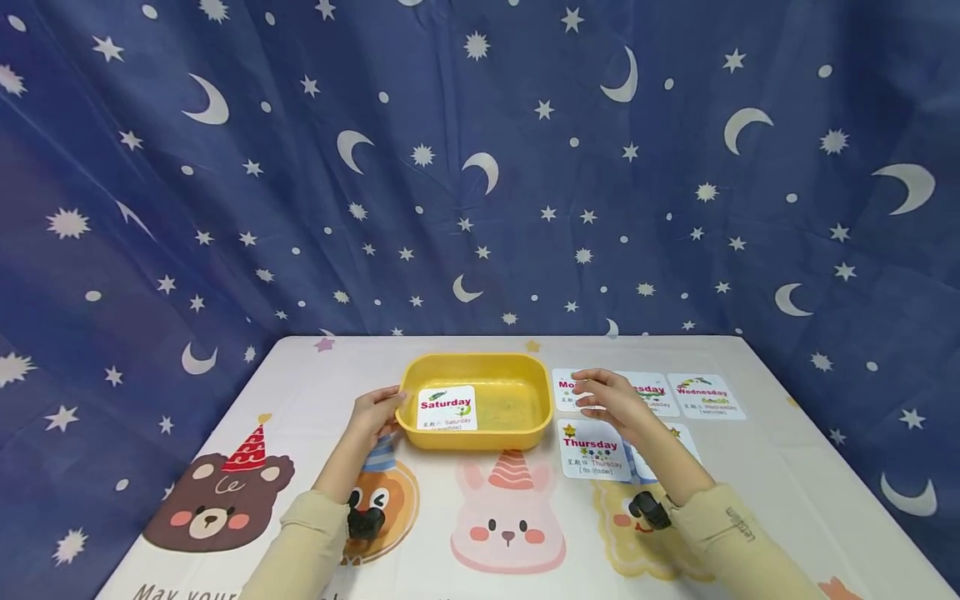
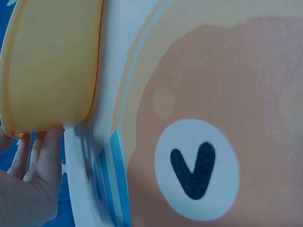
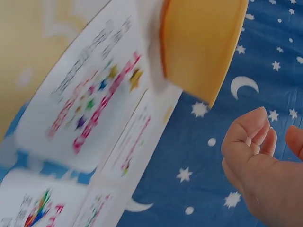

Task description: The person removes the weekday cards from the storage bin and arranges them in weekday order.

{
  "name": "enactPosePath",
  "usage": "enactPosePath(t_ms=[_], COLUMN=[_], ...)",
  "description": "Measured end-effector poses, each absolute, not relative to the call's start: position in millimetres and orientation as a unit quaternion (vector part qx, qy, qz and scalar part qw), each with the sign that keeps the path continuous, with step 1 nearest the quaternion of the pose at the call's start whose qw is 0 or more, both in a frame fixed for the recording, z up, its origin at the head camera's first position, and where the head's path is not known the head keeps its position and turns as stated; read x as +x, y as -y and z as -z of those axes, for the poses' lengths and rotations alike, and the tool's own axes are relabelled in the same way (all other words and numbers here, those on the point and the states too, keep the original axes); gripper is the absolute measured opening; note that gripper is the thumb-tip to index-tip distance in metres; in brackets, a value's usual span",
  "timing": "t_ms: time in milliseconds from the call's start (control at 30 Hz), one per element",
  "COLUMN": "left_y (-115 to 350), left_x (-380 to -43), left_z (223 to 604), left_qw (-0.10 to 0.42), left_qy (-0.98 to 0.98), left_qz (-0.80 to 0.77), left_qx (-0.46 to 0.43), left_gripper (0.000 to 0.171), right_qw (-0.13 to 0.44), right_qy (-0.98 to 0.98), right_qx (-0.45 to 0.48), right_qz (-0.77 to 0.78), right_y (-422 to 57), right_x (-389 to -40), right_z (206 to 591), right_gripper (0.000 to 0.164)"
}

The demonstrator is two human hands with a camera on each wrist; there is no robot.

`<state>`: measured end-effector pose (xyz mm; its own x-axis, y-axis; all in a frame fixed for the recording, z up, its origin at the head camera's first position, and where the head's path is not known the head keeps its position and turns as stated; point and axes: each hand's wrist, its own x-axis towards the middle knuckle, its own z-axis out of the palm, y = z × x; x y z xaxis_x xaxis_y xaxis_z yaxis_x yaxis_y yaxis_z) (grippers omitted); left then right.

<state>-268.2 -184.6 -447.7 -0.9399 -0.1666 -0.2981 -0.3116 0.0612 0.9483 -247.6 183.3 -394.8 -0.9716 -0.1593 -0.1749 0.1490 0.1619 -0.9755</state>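
Note:
A yellow plastic basket (image 1: 474, 442) stands at the middle of the table with a white "Saturday" card (image 1: 447, 408) lying inside it, toward the left. My left hand (image 1: 377, 414) holds the basket's left end, fingers against the outer wall and thumb at the rim. Over the cards to the right, my right hand (image 1: 621, 406) hovers with loosely bent fingers and nothing in them. Under and around it lie a card starting "Mo" (image 1: 564, 402), a partly covered "...esday" card (image 1: 660, 407), "Wednesday" (image 1: 707, 397) and "Thursday" (image 1: 592, 452). A card starting "Fr" (image 3: 31, 201) is partly hidden by the right forearm in the head view.
A pale tablecloth (image 1: 315, 400) printed with cartoon animals covers the table. Behind and at both sides hangs a dark blue curtain (image 1: 420, 275) with moons and stars. Black straps with small devices sit at both wrists.

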Motion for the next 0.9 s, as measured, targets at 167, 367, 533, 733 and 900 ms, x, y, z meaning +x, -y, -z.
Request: enactPosePath(t_ms=[167, 367, 533, 733, 900], left_y=[185.5, 185.3, 185.4, 185.1, 185.1], left_x=[-269.4, -268.2, -268.3, -269.3, -269.1], left_z=[442.9, 444.6, 445.7, 445.3, 445.3], left_qw=[0.053, 0.056, 0.056, 0.057, 0.059], left_qy=[-0.72, -0.72, -0.718, -0.715, -0.719], left_qz=[-0.673, -0.671, -0.673, -0.674, -0.668], left_qx=[-0.161, -0.169, -0.169, -0.178, -0.182], left_gripper=[0.045, 0.045, 0.044, 0.043, 0.043], right_qw=[0.133, 0.152, 0.163, 0.169, 0.179], right_qy=[-0.739, -0.733, -0.727, -0.727, -0.723], right_qx=[-0.011, -0.014, -0.017, -0.011, 0.004], right_qz=[0.66, 0.663, 0.667, 0.665, 0.668], right_y=[-162.1, -140.6, -124.9, -109.1, -97.2], right_x=[-252.9, -257.2, -263.1, -269.1, -271.8], right_z=[388.2, 391.1, 396.1, 402.2, 406.8], right_gripper=[0.038, 0.037, 0.036, 0.035, 0.036])
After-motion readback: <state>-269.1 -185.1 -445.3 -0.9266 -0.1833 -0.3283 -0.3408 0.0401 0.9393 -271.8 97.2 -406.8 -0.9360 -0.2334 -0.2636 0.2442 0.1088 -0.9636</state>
